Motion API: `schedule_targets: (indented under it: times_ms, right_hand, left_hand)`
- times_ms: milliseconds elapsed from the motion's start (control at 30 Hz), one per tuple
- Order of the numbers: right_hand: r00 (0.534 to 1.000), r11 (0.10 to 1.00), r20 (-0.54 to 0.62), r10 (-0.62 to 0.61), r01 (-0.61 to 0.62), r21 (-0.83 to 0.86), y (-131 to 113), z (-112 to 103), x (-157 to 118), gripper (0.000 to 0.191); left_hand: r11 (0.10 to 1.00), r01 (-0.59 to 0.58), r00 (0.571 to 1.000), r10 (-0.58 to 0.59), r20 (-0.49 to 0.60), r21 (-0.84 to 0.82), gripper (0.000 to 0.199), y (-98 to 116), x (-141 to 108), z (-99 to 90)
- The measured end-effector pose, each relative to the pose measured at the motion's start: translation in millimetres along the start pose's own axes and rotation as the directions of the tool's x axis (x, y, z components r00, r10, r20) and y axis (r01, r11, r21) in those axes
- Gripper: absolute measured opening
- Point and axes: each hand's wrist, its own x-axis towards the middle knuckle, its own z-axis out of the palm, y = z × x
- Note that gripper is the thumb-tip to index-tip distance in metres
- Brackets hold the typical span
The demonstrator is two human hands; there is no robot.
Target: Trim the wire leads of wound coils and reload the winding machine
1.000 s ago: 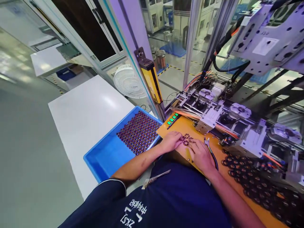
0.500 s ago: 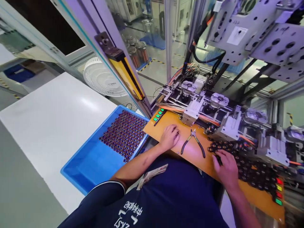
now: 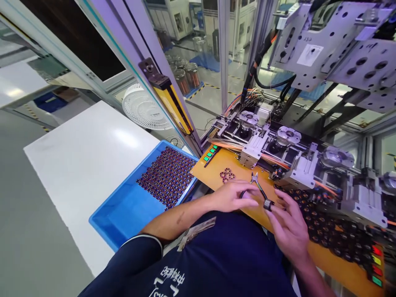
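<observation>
My right hand (image 3: 289, 229) pinches a small black ring-shaped part (image 3: 268, 204) between thumb and fingers, just above the board's front edge. My left hand (image 3: 235, 196) faces it with thumb and fingers apart and nothing visible gripped. Beneath the left fingers lies a pair of cutting pliers (image 3: 255, 178), its jaws pointing away from me and its left handle partly covered. Several small dark rings with coppery glints (image 3: 227, 175) sit in a cluster on the orange board (image 3: 202, 170), beyond my left hand. Many black round parts (image 3: 328, 225) cover the board to the right of my right hand.
A blue tray (image 3: 116, 214) on the white table (image 3: 80, 152) at left holds rows of small coppery-dark rings (image 3: 168, 175). Machine fixtures (image 3: 287, 136) line the board's far side. Lit buttons (image 3: 210, 153) sit at its left end, more (image 3: 376, 260) at right. A yellow sensor bar (image 3: 175, 105) stands on the frame.
My left hand has moved right, off the ring cluster, to over the pliers. My right hand has lifted a black ring-shaped part and brought it left. The view has shifted slightly.
</observation>
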Motion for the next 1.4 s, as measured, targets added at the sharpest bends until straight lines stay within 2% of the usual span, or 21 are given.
schedule_targets:
  times_ms: [67, 100, 133, 233, 367, 500, 633, 733, 833, 933, 1033, 1100, 1200, 1400]
  right_hand:
    - [0.999, 0.992, -0.03, -0.018, 0.022, 0.128, -20.1, -1.9, 14.1, 0.018]
    - [0.999, 0.981, -0.039, -0.018, 0.025, 0.19, -27.2, -2.3, 20.5, 0.02]
    - [0.999, 0.967, -0.036, -0.006, 0.015, 0.254, -32.2, -2.4, 26.3, 0.021]
    - [0.995, 0.891, 0.056, 0.079, -0.096, 0.445, -37.0, -1.4, 39.3, 0.021]
    - [0.964, 0.776, 0.176, 0.199, -0.264, 0.572, -33.6, 4.4, 48.4, 0.017]
    - [0.957, 0.787, 0.188, 0.223, -0.29, 0.544, -34.0, 12.6, 54.7, 0.012]
    - [0.965, 0.866, 0.236, 0.113, -0.213, 0.453, -32.9, 12.0, 75.9, 0.01]
    - [0.962, 0.95, 0.267, -0.064, -0.023, 0.311, -17.9, 5.9, 117.8, 0.011]
    - [0.959, 0.977, 0.245, -0.14, 0.094, 0.19, 14.1, 7.0, 180.1, 0.013]
    - [0.964, 0.986, 0.215, -0.159, 0.143, 0.09, 53.0, 25.0, 242.4, 0.018]
    - [0.95, 0.981, 0.243, -0.194, 0.194, 0.026, 83.2, 54.5, 284.8, 0.018]
    - [0.937, 0.973, 0.27, -0.221, 0.229, -0.001, 95.5, 72.7, 299.0, 0.017]
    - [0.916, 0.962, 0.314, -0.248, 0.272, -0.034, 106.4, 88.7, 304.7, 0.017]
    - [0.878, 0.938, 0.397, -0.267, 0.331, -0.101, 118.2, 89.2, 303.3, 0.02]
  left_hand:
    - [0.958, 0.044, 0.987, 0.002, 0.158, -0.282, 0.039, 17.1, 8.2, -0.9]
    - [0.932, 0.062, 0.986, -0.002, 0.168, -0.358, 0.039, 23.1, 10.3, -1.3]
    - [0.927, 0.054, 0.992, -0.007, 0.125, -0.372, 0.038, 27.3, 11.1, -1.8]
    - [0.971, -0.076, 0.995, 0.059, -0.082, -0.225, 0.037, 31.4, 9.1, -4.4]
    - [0.977, -0.208, 0.949, 0.188, -0.253, -0.051, 0.031, 27.4, 6.1, -6.6]
    - [0.971, -0.239, 0.906, 0.226, -0.359, 0.007, 0.034, 24.2, 7.1, -7.1]
    - [0.97, -0.225, 0.888, 0.245, -0.39, 0.097, 0.03, 15.4, 5.9, -11.3]
    - [0.967, -0.122, 0.883, 0.208, -0.422, 0.223, 0.046, -6.9, -2.6, -16.6]
    - [0.929, 0.035, 0.928, 0.107, -0.357, 0.369, 0.063, -42.6, -16.6, -21.0]
    - [0.892, 0.077, 0.966, 0.044, -0.255, 0.446, 0.074, -77.6, -27.8, -20.1]
    - [0.869, 0.104, 0.978, -0.002, -0.208, 0.483, 0.078, -98.5, -29.2, -11.5]
    - [0.857, 0.133, 0.978, -0.032, -0.206, 0.498, 0.068, -104.2, -25.4, -3.4]
    - [0.844, 0.174, 0.971, -0.061, -0.23, 0.507, 0.052, -106.4, -18.7, 7.0]
    - [0.836, 0.211, 0.96, -0.081, -0.268, 0.506, 0.038, -108.8, -14.8, 12.9]
